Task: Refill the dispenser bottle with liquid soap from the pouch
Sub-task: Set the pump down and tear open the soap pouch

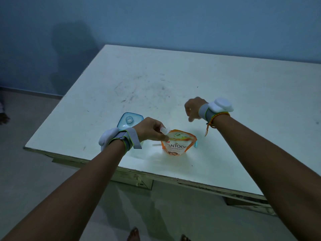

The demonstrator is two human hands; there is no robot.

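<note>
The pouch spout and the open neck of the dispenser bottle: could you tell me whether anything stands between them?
Only the left hand itself, whose fingers pinch the pouch at its spout; it lies between the spout and the dispenser bottle, whose neck is uncapped. Nothing else visible intervenes.

A blue wall (156, 20) is filling the upper part of the view, lying in dim, bluish light, and a dark shadow (73, 49) is falling across it at the left. A white surface (173, 75) is standing out from it at an angle, its top showing grey scuffs and smears, its near edge (191, 183) looking worn and perhaps chipped. Below and to the left, a pale grey floor (31, 171) is stretching away, meeting the wall at a darker skirting strip (31, 92).
</note>
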